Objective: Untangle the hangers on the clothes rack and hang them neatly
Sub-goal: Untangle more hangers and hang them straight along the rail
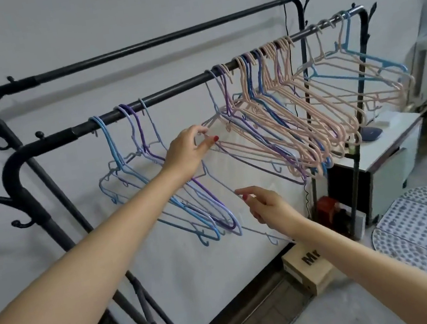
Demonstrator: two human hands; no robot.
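Although the hangers look thin and light, we judge them springy rather than limp, so a snagged one will likely flex and then jump free when pulled. They all hang on the front rail [166, 92] of the black clothes rack [16, 178]. A loose blue and purple group [127, 159] sits toward its left end, and a crowded pink and blue bunch [296, 108] fills the middle and runs to the right end, arms crossed over one another.

Our left hand [188, 152] pinches the shoulder of a pale lilac hanger [215, 117] at the left edge of that bunch, thumb and forefinger closed on the wire. Our right hand [265, 207] is lower, fingers loosely curled, fingertips at the bottom bar of a pale hanger [220, 182]; we cannot tell whether it truly grips it.

The coating looks smooth, so hooks should slide easily along the rail. We would hold each hanger at the neck just under the hook, where it is stiffest, and lift it off rather than drag it sideways.
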